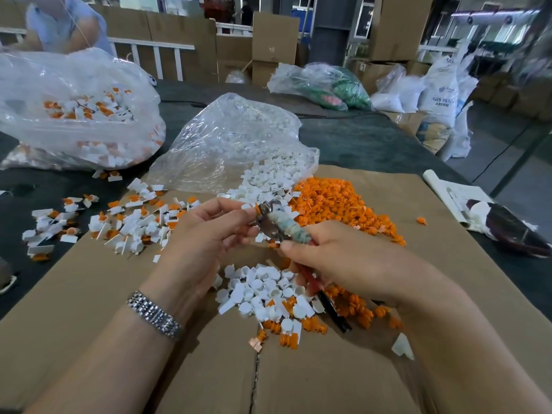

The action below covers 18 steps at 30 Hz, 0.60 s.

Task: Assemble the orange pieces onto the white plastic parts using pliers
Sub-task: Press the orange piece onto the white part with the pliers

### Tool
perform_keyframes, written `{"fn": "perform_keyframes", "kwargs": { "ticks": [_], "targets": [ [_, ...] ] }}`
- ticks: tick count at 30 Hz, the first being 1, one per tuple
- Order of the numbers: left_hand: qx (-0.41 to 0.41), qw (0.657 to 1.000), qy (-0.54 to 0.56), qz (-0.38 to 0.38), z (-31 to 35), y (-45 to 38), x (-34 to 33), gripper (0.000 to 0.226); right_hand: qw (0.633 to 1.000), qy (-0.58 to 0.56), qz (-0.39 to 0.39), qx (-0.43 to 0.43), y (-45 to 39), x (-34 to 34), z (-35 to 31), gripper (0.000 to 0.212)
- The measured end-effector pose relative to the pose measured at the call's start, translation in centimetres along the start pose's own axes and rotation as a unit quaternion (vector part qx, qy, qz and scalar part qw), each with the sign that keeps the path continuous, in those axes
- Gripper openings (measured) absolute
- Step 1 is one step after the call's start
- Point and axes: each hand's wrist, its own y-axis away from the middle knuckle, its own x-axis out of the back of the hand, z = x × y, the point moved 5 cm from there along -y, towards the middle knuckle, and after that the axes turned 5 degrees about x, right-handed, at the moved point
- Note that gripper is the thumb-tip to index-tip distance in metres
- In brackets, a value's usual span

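Two hands are meeting just above a flattened cardboard sheet (373,186) spread over the dark surface (352,138), which is keeping loose pieces from scattering. The right hand (337,258) is closing around the wrapped handles of the pliers (277,225), tilting the metal nose up and away toward the left hand (206,231). That left hand is curling its fingers and pinching something small at the plier nose, where a bit of orange is showing; whether a white part is with it I cannot tell, since the fingers are covering it. This is probably the pressing step, with the piece being steadied while the tool squeezes. Supplies are lying within easy reach: a heap of orange pieces (337,201) just beyond the right hand, white plastic parts (263,288) directly beneath both hands, and more spilling from a clear bag (236,138) beyond the left hand. Finished assemblies (131,222) are gathering out to the left of the left hand, apart from the raw stock, with a larger bag of them (71,115) sitting farther off on that side.
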Motion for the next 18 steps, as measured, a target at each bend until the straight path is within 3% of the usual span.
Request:
{"fn": "perform_keyframes", "kwargs": {
  "ticks": [4,11,14,18],
  "targets": [
    [0.001,1.000,-0.023,0.002,-0.1,-0.1,0.2,0.013,0.997,0.071,0.017,0.008,0.1,-0.2,-0.3,0.045],
    [0.017,0.999,-0.033,0.004,-0.4,-0.2,0.3,0.009,0.991,0.105,0.078,0.013,-0.5,-1.5,-0.1,0.041],
    [0.018,0.999,-0.032,0.009,-0.4,-0.2,0.2,0.020,0.986,0.133,0.093,0.020,-0.7,-1.7,0.0,0.041],
    [0.012,0.999,-0.040,0.017,-0.3,-0.2,0.1,0.020,0.996,0.064,0.059,0.013,-0.1,-0.9,-0.1,0.055]
  ]
}}
